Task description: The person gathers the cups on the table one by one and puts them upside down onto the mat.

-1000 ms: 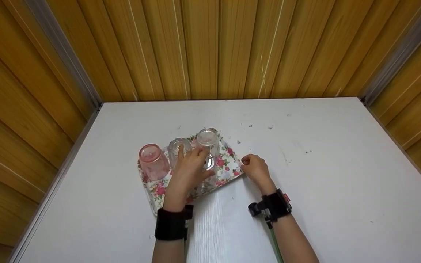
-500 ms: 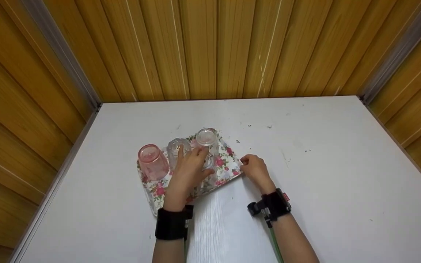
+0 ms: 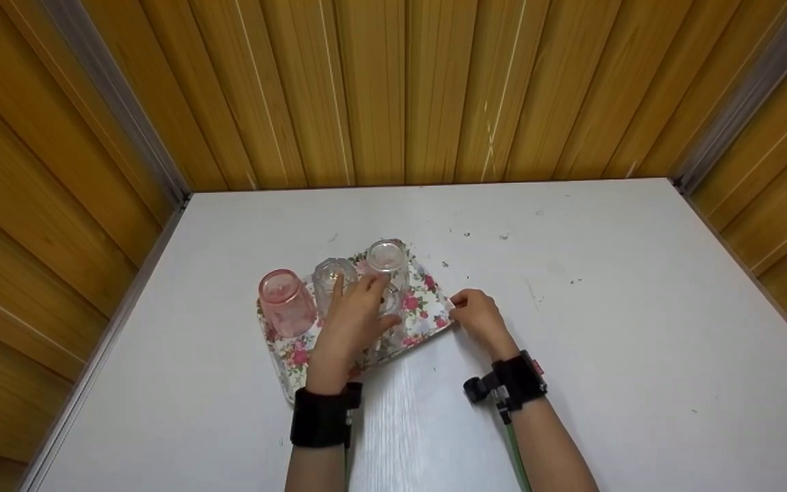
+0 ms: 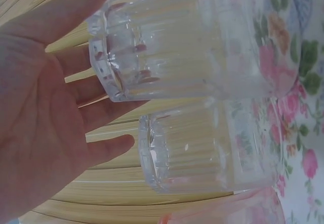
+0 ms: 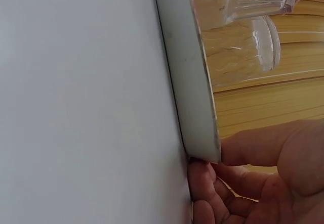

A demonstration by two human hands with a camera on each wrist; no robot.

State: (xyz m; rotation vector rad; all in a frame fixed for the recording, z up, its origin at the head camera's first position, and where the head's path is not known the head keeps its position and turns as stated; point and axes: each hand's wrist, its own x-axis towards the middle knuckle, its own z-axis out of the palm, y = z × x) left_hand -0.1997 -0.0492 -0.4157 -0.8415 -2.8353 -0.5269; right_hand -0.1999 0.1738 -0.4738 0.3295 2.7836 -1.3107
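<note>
A floral tray (image 3: 427,328) carries several upside-down drinking glasses. The left hand (image 3: 354,318) reaches over it and holds a clear faceted glass (image 4: 167,47) near its base, thumb on one side and fingers on the other. Beside this glass, in the left wrist view, stands another clear glass (image 4: 202,150), close to the little finger. A pink glass (image 3: 287,304) stands at the tray's left, and a clear round-based glass (image 3: 388,256) at the back. The right hand (image 3: 481,318) pinches the tray's right corner, with the thumb on the rim and fingers beneath, at the tray wall (image 5: 190,77).
The tray lies at a slant on a white table (image 3: 612,342). Wood-patterned panels (image 3: 380,96) enclose the table at the back and both sides. Small dark marks dot the tabletop right of the tray.
The faceted glass under the left hand has settled slightly since one second ago; its bright base glint has changed. Both hands and the tray stay almost in place.
</note>
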